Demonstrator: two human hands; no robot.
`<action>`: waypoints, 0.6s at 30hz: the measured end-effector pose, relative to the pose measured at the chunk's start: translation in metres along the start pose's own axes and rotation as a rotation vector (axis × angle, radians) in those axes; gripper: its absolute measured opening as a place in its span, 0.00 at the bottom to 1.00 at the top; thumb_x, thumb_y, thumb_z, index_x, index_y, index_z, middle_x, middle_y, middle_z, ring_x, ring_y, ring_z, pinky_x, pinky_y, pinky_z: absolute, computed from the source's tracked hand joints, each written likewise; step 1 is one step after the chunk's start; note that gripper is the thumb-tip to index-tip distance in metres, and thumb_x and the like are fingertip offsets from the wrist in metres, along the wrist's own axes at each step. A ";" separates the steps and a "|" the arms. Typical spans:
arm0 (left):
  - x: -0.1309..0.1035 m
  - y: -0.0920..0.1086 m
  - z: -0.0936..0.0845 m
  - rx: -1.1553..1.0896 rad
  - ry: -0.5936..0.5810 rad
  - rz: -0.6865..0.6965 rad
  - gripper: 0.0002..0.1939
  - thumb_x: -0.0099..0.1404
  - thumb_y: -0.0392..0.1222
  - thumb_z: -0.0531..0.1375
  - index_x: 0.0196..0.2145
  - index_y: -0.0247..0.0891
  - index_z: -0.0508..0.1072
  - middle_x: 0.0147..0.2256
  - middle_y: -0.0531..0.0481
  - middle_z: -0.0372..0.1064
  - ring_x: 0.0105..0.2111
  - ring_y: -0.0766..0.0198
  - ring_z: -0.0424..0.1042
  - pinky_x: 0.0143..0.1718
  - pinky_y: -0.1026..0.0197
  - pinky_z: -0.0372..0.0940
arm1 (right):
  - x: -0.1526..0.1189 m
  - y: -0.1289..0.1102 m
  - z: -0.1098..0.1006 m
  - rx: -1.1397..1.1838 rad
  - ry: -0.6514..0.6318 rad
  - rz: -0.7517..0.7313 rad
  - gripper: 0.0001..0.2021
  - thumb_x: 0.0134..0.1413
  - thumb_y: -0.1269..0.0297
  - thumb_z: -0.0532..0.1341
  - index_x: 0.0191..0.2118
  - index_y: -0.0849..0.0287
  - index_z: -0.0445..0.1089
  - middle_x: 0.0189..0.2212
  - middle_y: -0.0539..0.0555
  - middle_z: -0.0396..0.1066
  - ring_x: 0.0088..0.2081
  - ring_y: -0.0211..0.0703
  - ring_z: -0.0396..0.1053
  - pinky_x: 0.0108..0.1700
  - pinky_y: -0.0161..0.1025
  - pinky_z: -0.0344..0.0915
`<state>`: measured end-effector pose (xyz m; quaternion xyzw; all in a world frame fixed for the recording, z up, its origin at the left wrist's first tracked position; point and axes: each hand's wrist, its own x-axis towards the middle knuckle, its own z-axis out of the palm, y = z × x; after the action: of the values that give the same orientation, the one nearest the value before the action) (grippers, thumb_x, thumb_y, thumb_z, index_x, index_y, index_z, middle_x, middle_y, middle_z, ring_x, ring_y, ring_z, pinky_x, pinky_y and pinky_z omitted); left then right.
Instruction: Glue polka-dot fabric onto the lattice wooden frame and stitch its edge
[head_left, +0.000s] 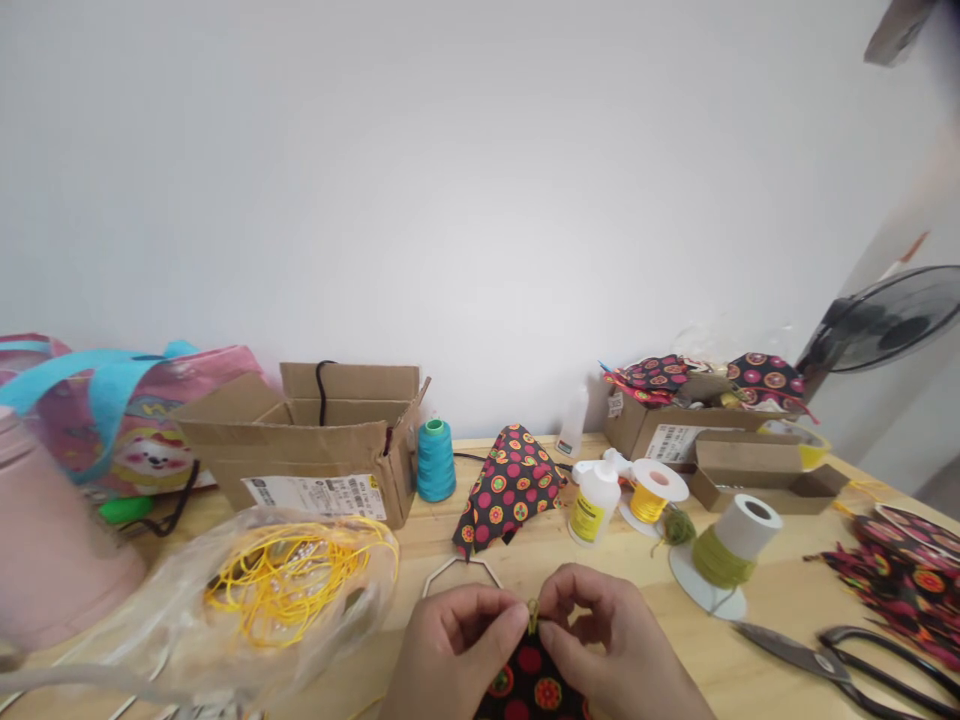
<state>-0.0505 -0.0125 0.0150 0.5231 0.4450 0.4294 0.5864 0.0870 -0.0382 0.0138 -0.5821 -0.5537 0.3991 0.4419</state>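
Note:
Low in the middle of the head view, a black fabric piece (530, 690) with red and orange flower dots comes to a narrow top. A small olive-green cord loop (533, 607) sticks up from that top. My left hand (465, 650) pinches the fabric's top from the left, thumb against forefinger. From the other side my right hand (611, 640) pinches it too, its fingertips close beside the loop. The lower part of the fabric runs out of the frame. Just beyond my hands lie a pale polygonal ring (457, 563), partly covered, and another dotted fabric piece (514, 485).
A glue bottle (595, 505), a yellow cord spool (651, 492), a green cord spool (724, 555) and scissors (825, 662) lie to the right. On the left are a bag of yellow cord (300, 580), an open cardboard box (300, 455) and a pink container (56, 545). Blue thread (436, 462) stands behind.

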 end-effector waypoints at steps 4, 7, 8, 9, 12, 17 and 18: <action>0.001 -0.002 0.000 -0.055 0.007 -0.023 0.03 0.42 0.38 0.65 0.18 0.36 0.76 0.19 0.52 0.73 0.22 0.65 0.69 0.25 0.67 0.64 | -0.001 0.001 0.000 -0.047 0.021 -0.065 0.03 0.38 0.71 0.54 0.23 0.62 0.64 0.19 0.48 0.63 0.22 0.35 0.62 0.24 0.32 0.61; 0.003 -0.004 -0.004 -0.073 -0.018 -0.035 0.03 0.42 0.36 0.65 0.21 0.36 0.76 0.20 0.51 0.75 0.24 0.64 0.71 0.27 0.66 0.65 | -0.002 0.001 -0.003 -0.103 0.041 -0.152 0.03 0.40 0.72 0.55 0.25 0.61 0.64 0.21 0.49 0.65 0.24 0.37 0.64 0.25 0.32 0.63; 0.004 -0.005 -0.006 -0.068 -0.042 -0.037 0.03 0.43 0.36 0.65 0.21 0.36 0.76 0.21 0.51 0.75 0.25 0.64 0.71 0.28 0.66 0.65 | -0.003 0.000 -0.006 -0.132 0.047 -0.203 0.03 0.41 0.73 0.55 0.25 0.61 0.64 0.22 0.50 0.65 0.24 0.37 0.64 0.25 0.32 0.63; 0.005 -0.005 -0.007 -0.060 -0.066 -0.036 0.04 0.44 0.36 0.64 0.22 0.36 0.76 0.22 0.50 0.75 0.25 0.63 0.71 0.29 0.65 0.65 | -0.003 0.000 -0.008 -0.171 0.054 -0.273 0.03 0.41 0.74 0.55 0.25 0.60 0.64 0.22 0.50 0.65 0.25 0.37 0.64 0.26 0.32 0.63; 0.007 -0.005 -0.010 -0.034 -0.100 -0.032 0.04 0.45 0.37 0.64 0.23 0.36 0.77 0.24 0.50 0.76 0.27 0.62 0.72 0.30 0.64 0.66 | -0.004 -0.005 -0.015 -0.332 0.072 -0.543 0.05 0.42 0.76 0.56 0.26 0.60 0.66 0.25 0.51 0.65 0.27 0.37 0.64 0.29 0.33 0.63; 0.004 -0.002 -0.008 0.015 -0.069 -0.013 0.04 0.47 0.37 0.62 0.24 0.36 0.77 0.25 0.48 0.77 0.28 0.59 0.73 0.31 0.61 0.67 | -0.004 -0.014 -0.018 -0.585 0.119 -0.786 0.07 0.43 0.77 0.55 0.25 0.61 0.68 0.25 0.54 0.66 0.27 0.39 0.62 0.26 0.34 0.60; 0.003 -0.001 -0.008 0.029 -0.068 -0.006 0.05 0.47 0.37 0.62 0.24 0.36 0.77 0.25 0.48 0.77 0.28 0.59 0.73 0.32 0.61 0.67 | -0.003 -0.015 -0.018 -0.627 0.120 -0.802 0.07 0.44 0.77 0.55 0.25 0.61 0.68 0.25 0.54 0.66 0.27 0.39 0.61 0.25 0.34 0.60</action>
<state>-0.0572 -0.0077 0.0131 0.5446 0.4327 0.4031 0.5947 0.0996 -0.0430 0.0330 -0.4505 -0.8001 -0.0211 0.3955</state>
